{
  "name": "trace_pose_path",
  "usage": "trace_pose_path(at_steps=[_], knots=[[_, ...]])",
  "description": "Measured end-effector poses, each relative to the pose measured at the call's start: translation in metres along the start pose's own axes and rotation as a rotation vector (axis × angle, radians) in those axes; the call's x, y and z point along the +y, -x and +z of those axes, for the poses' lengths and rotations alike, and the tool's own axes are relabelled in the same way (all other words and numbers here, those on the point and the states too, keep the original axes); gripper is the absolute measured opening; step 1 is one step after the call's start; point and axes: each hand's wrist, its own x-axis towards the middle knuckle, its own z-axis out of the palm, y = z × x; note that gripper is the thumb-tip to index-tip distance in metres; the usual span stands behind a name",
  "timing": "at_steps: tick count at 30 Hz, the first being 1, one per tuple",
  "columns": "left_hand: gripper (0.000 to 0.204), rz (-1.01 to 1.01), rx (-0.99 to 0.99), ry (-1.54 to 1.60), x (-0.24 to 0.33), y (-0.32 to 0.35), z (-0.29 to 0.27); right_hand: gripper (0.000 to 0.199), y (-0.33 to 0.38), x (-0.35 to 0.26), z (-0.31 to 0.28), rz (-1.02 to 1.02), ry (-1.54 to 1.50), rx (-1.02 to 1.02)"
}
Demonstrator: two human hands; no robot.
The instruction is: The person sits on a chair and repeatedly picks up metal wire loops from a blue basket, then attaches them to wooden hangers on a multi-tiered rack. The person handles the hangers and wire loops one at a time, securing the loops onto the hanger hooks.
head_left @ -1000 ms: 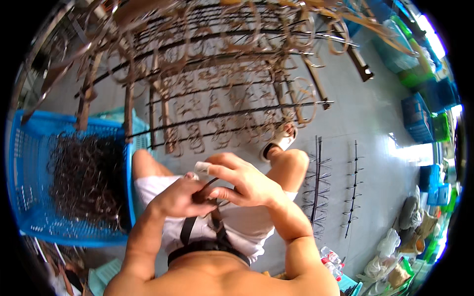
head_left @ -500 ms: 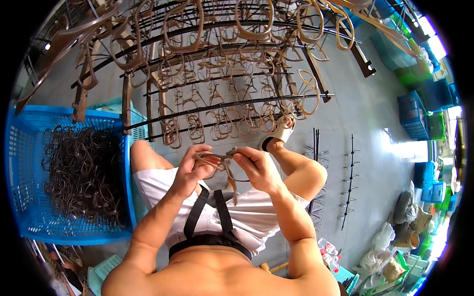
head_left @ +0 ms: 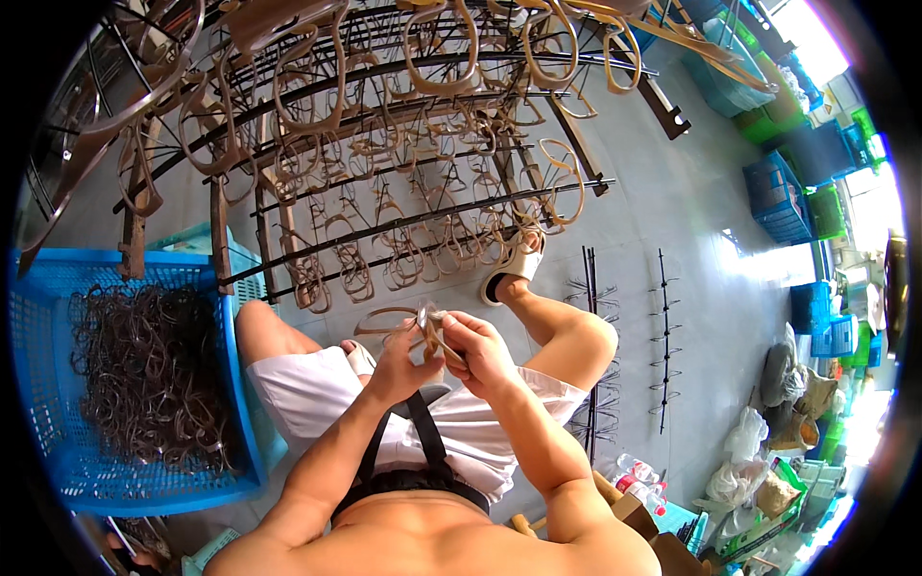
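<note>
Now both hands meet over the lap, working a tan spectacle frame just below the loaded rack.

Compared with half a second ago, the left hand (head_left: pixel 399 360) and right hand (head_left: pixel 478 350) sit a little lower and closer to the chest, and the tan frame (head_left: pixel 408 324) has swung so that one rim loop juts out to the left of the fingers instead of hanging between the hands. The left hand is curled around the frame from below; the right hand pinches it at the upper end, fingers clenched on it. The wire rack (head_left: pixel 403 192), hung with many similar tan frames, stands just beyond the hands, as before. The blue basket (head_left: pixel 38 288) of dark frames stays at the person's left, beside the left thigh.
</note>
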Motion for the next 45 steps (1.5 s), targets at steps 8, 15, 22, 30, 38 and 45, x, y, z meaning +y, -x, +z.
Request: trace_pose_path(at_steps=[8, 15, 22, 30, 38, 45], knots=[[0.031, -0.351, 0.006, 0.802, 0.010, 0.003, 0.019, 0.018, 0.022, -0.063, -0.005, -0.624, 1.146, 0.158], [0.034, -0.098, 0.410, 0.759, 0.023, 0.011, -0.021, 0.018, -0.044, -0.109, -0.011, -0.918, 0.213, 0.586], [0.030, 0.026, 1.185, -0.135, 0.004, 0.022, -0.129, 0.021, -0.117, -0.100, -0.033, -0.893, 0.287, 0.779], [0.027, -0.179, 1.113, 0.113, -0.007, 0.011, -0.176, 0.019, -0.113, -0.105, -0.022, -0.863, 0.001, 0.583], [0.022, -0.165, 1.159, 0.181, -0.006, 0.007, -0.176, 0.024, -0.114, -0.100, -0.014, -0.878, 0.071, 0.669], [0.021, -0.178, 1.154, 0.155, -0.002, 0.006, -0.175, 0.022, -0.111, -0.103, -0.024, -0.853, 0.014, 0.615]])
